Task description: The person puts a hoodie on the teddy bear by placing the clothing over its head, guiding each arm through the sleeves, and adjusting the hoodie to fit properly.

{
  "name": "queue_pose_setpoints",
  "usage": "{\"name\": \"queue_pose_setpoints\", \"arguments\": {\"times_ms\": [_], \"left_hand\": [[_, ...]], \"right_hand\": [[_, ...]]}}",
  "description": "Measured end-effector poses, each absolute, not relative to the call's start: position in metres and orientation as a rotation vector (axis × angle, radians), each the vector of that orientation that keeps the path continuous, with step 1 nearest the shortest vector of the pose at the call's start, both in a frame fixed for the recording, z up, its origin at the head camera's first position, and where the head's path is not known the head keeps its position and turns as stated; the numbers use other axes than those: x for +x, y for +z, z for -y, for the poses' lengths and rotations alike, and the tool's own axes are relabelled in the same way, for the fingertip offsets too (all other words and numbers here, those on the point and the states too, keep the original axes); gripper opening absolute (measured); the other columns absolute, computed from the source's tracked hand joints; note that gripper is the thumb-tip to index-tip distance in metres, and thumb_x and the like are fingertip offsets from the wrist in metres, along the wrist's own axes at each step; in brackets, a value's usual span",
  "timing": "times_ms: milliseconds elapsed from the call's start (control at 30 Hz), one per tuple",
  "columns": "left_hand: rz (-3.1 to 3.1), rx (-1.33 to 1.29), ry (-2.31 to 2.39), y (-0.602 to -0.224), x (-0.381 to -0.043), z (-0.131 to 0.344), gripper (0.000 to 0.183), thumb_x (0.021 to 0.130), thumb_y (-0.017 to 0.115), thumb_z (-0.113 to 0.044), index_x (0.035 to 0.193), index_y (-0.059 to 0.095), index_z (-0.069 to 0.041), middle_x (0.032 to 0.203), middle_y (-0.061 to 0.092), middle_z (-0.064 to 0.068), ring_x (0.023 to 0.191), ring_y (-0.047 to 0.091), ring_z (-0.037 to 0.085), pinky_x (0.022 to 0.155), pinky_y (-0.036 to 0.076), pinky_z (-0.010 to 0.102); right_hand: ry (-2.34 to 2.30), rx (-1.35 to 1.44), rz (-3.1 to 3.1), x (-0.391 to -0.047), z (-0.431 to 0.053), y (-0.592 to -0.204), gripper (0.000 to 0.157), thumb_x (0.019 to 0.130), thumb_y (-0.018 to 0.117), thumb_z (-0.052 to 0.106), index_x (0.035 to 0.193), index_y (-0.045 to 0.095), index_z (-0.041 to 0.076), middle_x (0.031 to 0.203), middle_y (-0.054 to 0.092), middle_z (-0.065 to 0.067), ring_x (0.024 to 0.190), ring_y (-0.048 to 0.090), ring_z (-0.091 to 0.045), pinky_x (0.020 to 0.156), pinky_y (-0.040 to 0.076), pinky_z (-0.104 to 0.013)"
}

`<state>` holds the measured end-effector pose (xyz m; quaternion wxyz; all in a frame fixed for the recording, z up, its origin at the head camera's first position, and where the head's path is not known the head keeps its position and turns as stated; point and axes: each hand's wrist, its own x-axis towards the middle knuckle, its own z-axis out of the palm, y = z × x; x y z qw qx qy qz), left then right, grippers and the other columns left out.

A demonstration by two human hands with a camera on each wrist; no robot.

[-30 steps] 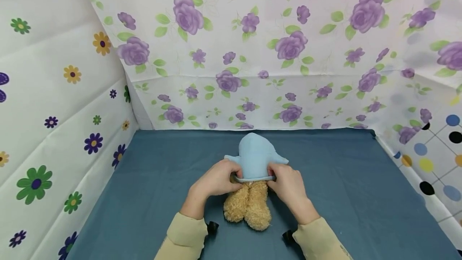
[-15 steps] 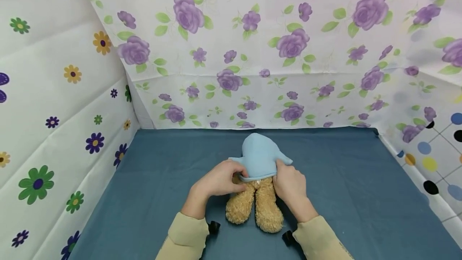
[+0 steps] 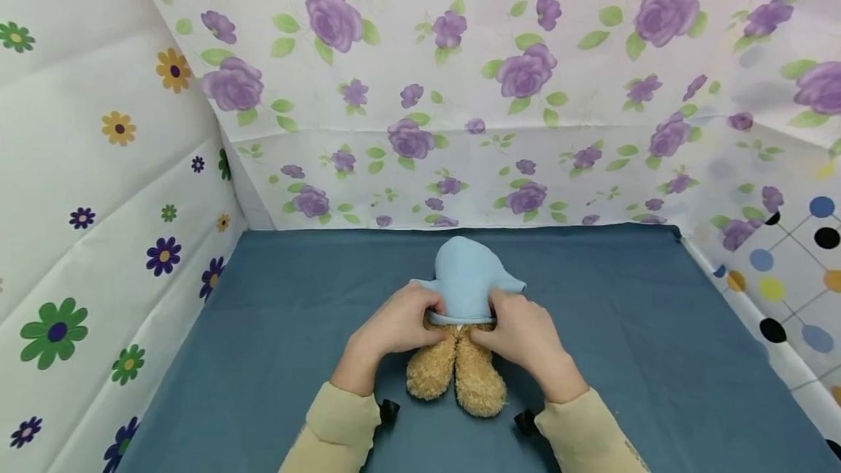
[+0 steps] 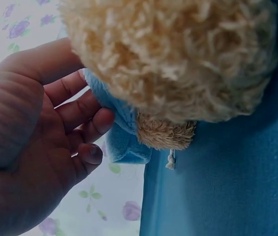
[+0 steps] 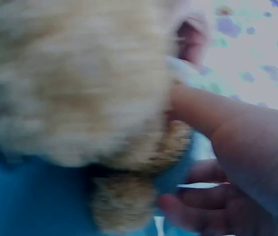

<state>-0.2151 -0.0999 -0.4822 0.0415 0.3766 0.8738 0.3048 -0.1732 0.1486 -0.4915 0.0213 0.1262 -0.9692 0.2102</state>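
A plush toy (image 3: 482, 382) with curly tan fur lies on the blue cloth, its two legs pointing toward me. A light blue doll's top (image 3: 466, 276) covers its upper part; head and face do not show. My left hand (image 3: 404, 320) pinches the hem's left side, fingers at the cloth and thumb by the fur. My right hand (image 3: 525, 327) grips the hem's right side, thumb lying over the upper leg. In the left wrist view, a furry paw (image 4: 163, 135) sticks out beside the blue fabric. The right wrist view is blurred.
A dark blue cloth (image 3: 315, 283) covers the work surface. Behind it hangs a white sheet with purple roses (image 3: 410, 139). Patterned sheets also border the left and right sides. A short white cord (image 4: 171, 160) hangs near the paw. Black straps sit at both wrists.
The toy's right-hand leg swung outward, then came back partway toward the other. My right hand shifted, its thumb now over the leg. My left hand keeps its place at the hem.
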Motion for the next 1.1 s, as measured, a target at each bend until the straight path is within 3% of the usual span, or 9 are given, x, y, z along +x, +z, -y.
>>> {"name": "queue_pose_setpoints", "arguments": {"times_ms": [100, 233, 400, 567, 733, 867, 967, 1000, 1100], "left_hand": [[-2.673, 1.171, 0.934, -0.481, -0.215, 0.100, 0.015, 0.091, 0.088, -0.016, 0.087, 0.074, -0.014, 0.083, 0.072, 0.002, 0.070, 0.057, 0.017, 0.090, 0.048, 0.043], [-2.668, 1.105, 0.912, -0.476, -0.211, 0.105, 0.005, 0.093, 0.086, -0.018, 0.094, 0.083, -0.015, 0.097, 0.075, -0.001, 0.095, 0.062, 0.024, 0.098, 0.049, 0.046], [-2.607, 0.925, 0.864, -0.469, -0.207, 0.113, 0.026, 0.097, 0.083, -0.031, 0.119, 0.084, -0.017, 0.132, 0.066, 0.000, 0.123, 0.052, 0.027, 0.106, 0.042, 0.051], [-2.561, 0.838, 0.803, -0.463, -0.206, 0.120, 0.037, 0.099, 0.079, -0.042, 0.131, 0.079, -0.023, 0.158, 0.051, 0.005, 0.144, 0.041, 0.036, 0.116, 0.033, 0.063], [-2.462, 0.858, 0.812, -0.457, -0.209, 0.125, 0.046, 0.102, 0.074, -0.041, 0.142, 0.071, -0.019, 0.163, 0.048, 0.012, 0.150, 0.037, 0.047, 0.120, 0.031, 0.064], [-2.391, 0.897, 0.864, -0.456, -0.210, 0.128, 0.047, 0.104, 0.072, -0.038, 0.144, 0.068, -0.013, 0.161, 0.049, 0.016, 0.122, 0.059, 0.054, 0.119, 0.035, 0.057], [-2.411, 0.957, 0.885, -0.460, -0.213, 0.129, 0.041, 0.106, 0.071, -0.033, 0.138, 0.072, -0.009, 0.152, 0.059, 0.014, 0.092, 0.067, 0.044, 0.095, 0.050, 0.043], [-2.431, 0.981, 0.890, -0.461, -0.214, 0.129, 0.038, 0.106, 0.071, -0.032, 0.135, 0.074, -0.009, 0.148, 0.064, 0.013, 0.097, 0.069, 0.038, 0.086, 0.050, 0.039], [-2.482, 1.055, 0.921, -0.465, -0.216, 0.130, 0.028, 0.107, 0.070, -0.026, 0.127, 0.079, -0.008, 0.129, 0.076, 0.008, 0.076, 0.067, 0.022, 0.063, 0.044, 0.030]], "right_hand": [[0.531, 0.364, 2.902, -0.173, -0.141, -0.503, 0.050, 0.095, 0.082, 0.039, 0.070, 0.044, 0.017, 0.057, 0.038, 0.002, 0.043, 0.039, -0.015, 0.043, 0.031, -0.032], [0.433, 0.364, 2.800, -0.173, -0.135, -0.514, 0.059, 0.099, 0.080, 0.036, 0.062, 0.037, 0.020, 0.053, 0.028, 0.004, 0.040, 0.031, -0.012, 0.041, 0.025, -0.029], [0.495, 0.381, 2.863, -0.166, -0.139, -0.496, 0.063, 0.092, 0.087, 0.041, 0.056, 0.040, 0.022, 0.049, 0.025, 0.009, 0.041, 0.027, -0.009, 0.042, 0.023, -0.027], [0.534, 0.459, 3.137, -0.142, -0.134, -0.463, 0.053, 0.097, 0.081, 0.044, 0.059, 0.052, 0.021, 0.051, 0.037, 0.008, 0.042, 0.037, -0.009, 0.044, 0.032, -0.030], [0.425, 0.566, 3.216, -0.129, -0.116, -0.458, 0.045, 0.104, 0.073, 0.035, 0.065, 0.055, 0.020, 0.062, 0.048, 0.001, 0.049, 0.046, -0.013, 0.051, 0.045, -0.037], [0.639, 0.626, 3.282, -0.138, -0.124, -0.458, 0.043, 0.109, 0.065, 0.034, 0.069, 0.063, 0.019, 0.061, 0.049, 0.001, 0.049, 0.045, -0.013, 0.052, 0.042, -0.036], [0.857, 0.639, 3.285, -0.147, -0.138, -0.455, 0.042, 0.112, 0.060, 0.033, 0.073, 0.069, 0.019, 0.059, 0.048, 0.004, 0.048, 0.041, -0.012, 0.051, 0.037, -0.033], [0.897, 0.635, 3.271, -0.150, -0.143, -0.454, 0.044, 0.112, 0.059, 0.033, 0.071, 0.068, 0.020, 0.058, 0.045, 0.005, 0.048, 0.038, -0.012, 0.051, 0.035, -0.032], [0.979, 0.601, 3.202, -0.157, -0.157, -0.452, 0.051, 0.112, 0.060, 0.033, 0.063, 0.058, 0.021, 0.053, 0.037, 0.007, 0.045, 0.031, -0.011, 0.049, 0.032, -0.030]]}}
